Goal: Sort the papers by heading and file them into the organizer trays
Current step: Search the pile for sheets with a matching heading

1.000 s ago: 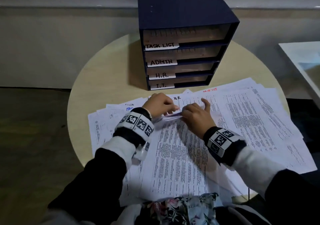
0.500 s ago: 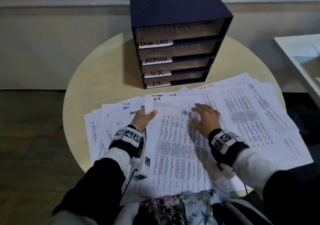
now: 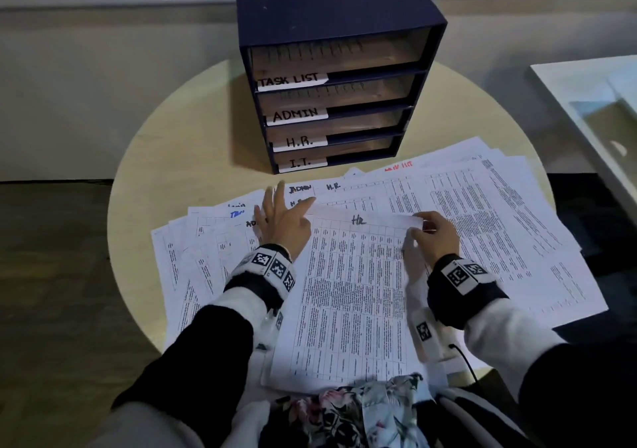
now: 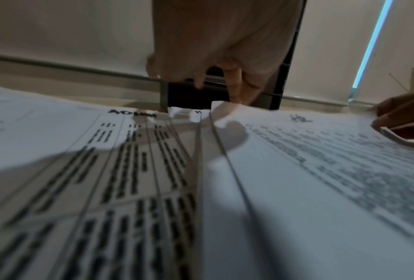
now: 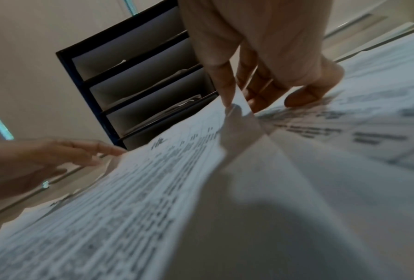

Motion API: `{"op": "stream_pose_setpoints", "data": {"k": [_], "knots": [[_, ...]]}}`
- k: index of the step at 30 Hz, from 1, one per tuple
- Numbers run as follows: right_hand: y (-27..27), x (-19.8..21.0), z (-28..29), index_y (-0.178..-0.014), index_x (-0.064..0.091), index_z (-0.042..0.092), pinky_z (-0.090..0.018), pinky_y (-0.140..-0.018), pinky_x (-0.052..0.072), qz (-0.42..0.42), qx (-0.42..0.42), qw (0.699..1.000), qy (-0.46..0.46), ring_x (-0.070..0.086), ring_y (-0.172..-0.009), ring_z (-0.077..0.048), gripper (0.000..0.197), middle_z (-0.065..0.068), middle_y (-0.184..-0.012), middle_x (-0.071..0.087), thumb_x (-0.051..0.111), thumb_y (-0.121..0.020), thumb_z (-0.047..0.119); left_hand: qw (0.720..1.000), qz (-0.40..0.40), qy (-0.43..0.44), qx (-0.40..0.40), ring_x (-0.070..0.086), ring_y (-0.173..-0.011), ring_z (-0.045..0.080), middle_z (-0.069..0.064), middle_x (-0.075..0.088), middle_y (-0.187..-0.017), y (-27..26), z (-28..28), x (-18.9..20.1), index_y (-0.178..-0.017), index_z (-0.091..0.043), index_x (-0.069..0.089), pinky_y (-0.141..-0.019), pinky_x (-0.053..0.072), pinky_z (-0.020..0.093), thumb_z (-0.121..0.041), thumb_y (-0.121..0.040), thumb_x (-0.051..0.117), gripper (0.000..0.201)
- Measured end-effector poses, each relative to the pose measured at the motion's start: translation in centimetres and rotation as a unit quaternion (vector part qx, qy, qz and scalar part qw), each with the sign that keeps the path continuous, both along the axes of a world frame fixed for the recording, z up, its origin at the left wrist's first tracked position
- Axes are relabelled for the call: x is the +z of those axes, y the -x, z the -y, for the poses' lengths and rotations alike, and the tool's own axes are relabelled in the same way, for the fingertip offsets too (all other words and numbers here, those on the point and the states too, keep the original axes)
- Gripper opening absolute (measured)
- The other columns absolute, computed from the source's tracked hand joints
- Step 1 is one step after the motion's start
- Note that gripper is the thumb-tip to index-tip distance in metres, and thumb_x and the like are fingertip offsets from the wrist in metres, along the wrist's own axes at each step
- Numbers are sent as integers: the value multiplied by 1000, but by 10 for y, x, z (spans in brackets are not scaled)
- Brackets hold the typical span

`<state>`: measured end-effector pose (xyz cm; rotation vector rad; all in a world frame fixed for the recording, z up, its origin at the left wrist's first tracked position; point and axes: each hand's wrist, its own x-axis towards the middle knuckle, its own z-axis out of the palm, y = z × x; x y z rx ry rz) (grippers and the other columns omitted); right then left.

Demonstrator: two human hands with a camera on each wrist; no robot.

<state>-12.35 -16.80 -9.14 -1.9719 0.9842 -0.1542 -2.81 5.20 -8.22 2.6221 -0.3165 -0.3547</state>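
A sheet headed "HR" (image 3: 351, 292) lies on top of the spread papers in front of me. My right hand (image 3: 429, 232) pinches its top right corner, thumb (image 5: 225, 89) above and fingers beneath, and the corner is lifted a little. My left hand (image 3: 282, 216) lies flat with straight, spread fingers at the sheet's top left corner, over an "ADMIN" sheet (image 4: 129, 151). The navy organizer (image 3: 337, 16) stands behind the papers with trays labelled TASK LIST, ADMIN, H.R. (image 3: 300, 142) and I.T. In the right wrist view the organizer (image 5: 129, 85) shows some paper in its lower trays.
Several printed sheets fan out over the round pale table (image 3: 193, 130), some hanging over its right and near edges. A white surface (image 3: 586, 96) stands at the far right. Bare tabletop flanks the organizer on both sides.
Both hands were pinching a paper edge together; they have moved apart. The left hand now lies flat at the sheet's left corner, the right holds its right corner.
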Motion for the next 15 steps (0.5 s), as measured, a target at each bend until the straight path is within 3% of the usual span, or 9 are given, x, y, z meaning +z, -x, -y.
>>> {"op": "stream_pose_setpoints", "data": {"k": [2,4,6,8,9,11,13,15], "knots": [[3,0,0,-94,64,7,-18,-62,42,41,-27,999,-20,53,-80,-17,16,-3,-80,59,57,-83,-1,999,6,-17,-48,-8,-146,19,-3,4,-158,0,3,-1,-128,-34,51,-115,-12,44,-23,-93,44,37],[6,1,3,-75,61,11,-16,-56,39,72,-29,996,-51,53,-74,-18,14,1,-69,57,60,-82,-1,998,-5,-12,-67,4,-145,19,-3,20,-155,-1,4,-3,-117,-27,55,-115,-5,46,-31,-91,53,27],[10,2,7,-64,60,16,-18,-53,41,102,-35,989,-100,55,-68,-15,23,3,-67,60,65,-80,1,997,9,16,-79,28,-136,22,0,43,-138,-1,5,-2,-104,-20,57,-112,15,44,-28,-87,59,18],[14,2,13,-64,60,16,-17,-50,45,131,-57,976,-163,56,-63,-10,22,6,-61,63,66,-79,2,987,-45,142,-58,52,-110,27,4,58,-107,2,7,6,-89,-14,56,-92,38,35,-14,-88,58,3],[16,1,16,-65,60,14,-19,-52,46,144,-63,969,-189,57,-59,-7,20,9,-56,63,66,-79,2,972,-90,215,-35,56,-98,27,6,59,-97,3,9,12,-83,-11,54,-83,42,31,-7,-89,55,7],[20,1,17,-74,61,9,-25,-62,48,155,-48,952,-259,61,-60,-5,10,10,-59,67,67,-79,3,951,-109,290,16,53,-85,19,1,56,-86,1,12,23,-76,-12,51,-76,41,25,-3,-90,52,16],[23,8,12,-86,61,1,-24,-68,53,133,-1,941,-311,67,-68,-9,11,3,-69,71,69,-78,2,937,-80,336,59,49,-87,16,-5,51,-82,-7,13,31,-70,-18,46,-81,39,27,-3,-90,52,26],[26,16,6,-77,57,2,-21,-55,50,63,75,950,-297,63,-58,-12,10,0,-59,64,66,-81,1,919,-57,380,87,48,-90,16,-6,51,-80,-18,15,39,-68,-21,45,-85,40,29,-1,-89,54,30]]}}
